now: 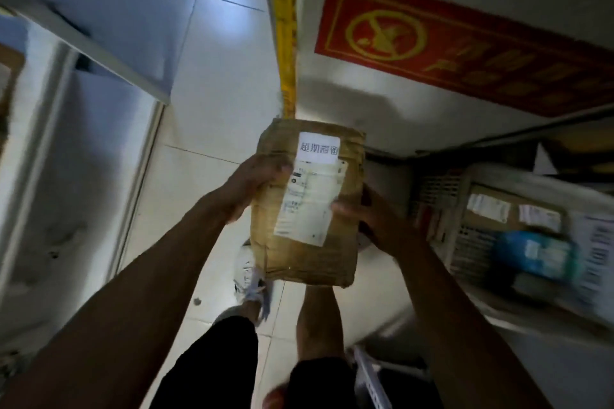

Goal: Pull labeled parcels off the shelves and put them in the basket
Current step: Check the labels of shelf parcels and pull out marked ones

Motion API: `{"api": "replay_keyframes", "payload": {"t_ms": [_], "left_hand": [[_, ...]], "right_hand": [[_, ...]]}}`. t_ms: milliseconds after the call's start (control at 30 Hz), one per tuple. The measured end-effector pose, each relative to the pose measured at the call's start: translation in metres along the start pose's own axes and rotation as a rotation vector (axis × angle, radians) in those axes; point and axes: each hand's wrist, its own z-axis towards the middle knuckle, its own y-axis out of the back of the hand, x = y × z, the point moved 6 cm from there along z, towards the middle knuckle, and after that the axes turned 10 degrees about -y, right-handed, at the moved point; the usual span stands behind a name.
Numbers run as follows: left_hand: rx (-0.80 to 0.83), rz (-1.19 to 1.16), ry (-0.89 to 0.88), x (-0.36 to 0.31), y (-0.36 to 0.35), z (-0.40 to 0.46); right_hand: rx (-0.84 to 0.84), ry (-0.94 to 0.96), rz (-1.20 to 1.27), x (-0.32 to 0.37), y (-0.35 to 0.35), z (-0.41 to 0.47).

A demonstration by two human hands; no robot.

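Note:
A brown cardboard parcel (309,252) wrapped in tape, with a white shipping label and a smaller white sticker on top, is held above the tiled floor in front of me. My left hand (252,186) grips its left edge, thumb on the top face. My right hand (368,219) grips its right edge, thumb on the label. To the right stands a pale slotted basket (461,239) that holds a labeled brown box (491,212) and a blue packet (535,252).
A red and yellow no-smoking sign (448,43) hangs on the wall at upper right, beside a yellow strip (286,26). Grey shelving (83,129) runs along the left. My legs and a white shoe (249,272) are below the parcel on the tiled floor.

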Motion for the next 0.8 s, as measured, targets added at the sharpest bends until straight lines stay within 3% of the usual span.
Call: {"api": "replay_keyframes", "payload": {"t_ms": [367, 800], "left_hand": [[0.42, 0.315, 0.193, 0.029, -0.166, 0.044], [0.667, 0.643, 0.294, 0.083, -0.378, 0.096]], "right_hand": [[-0.36, 0.049, 0.697, -0.128, 0.062, -0.085], [-0.653, 0.209, 1.192, -0.22, 0.159, -0.169]]}}
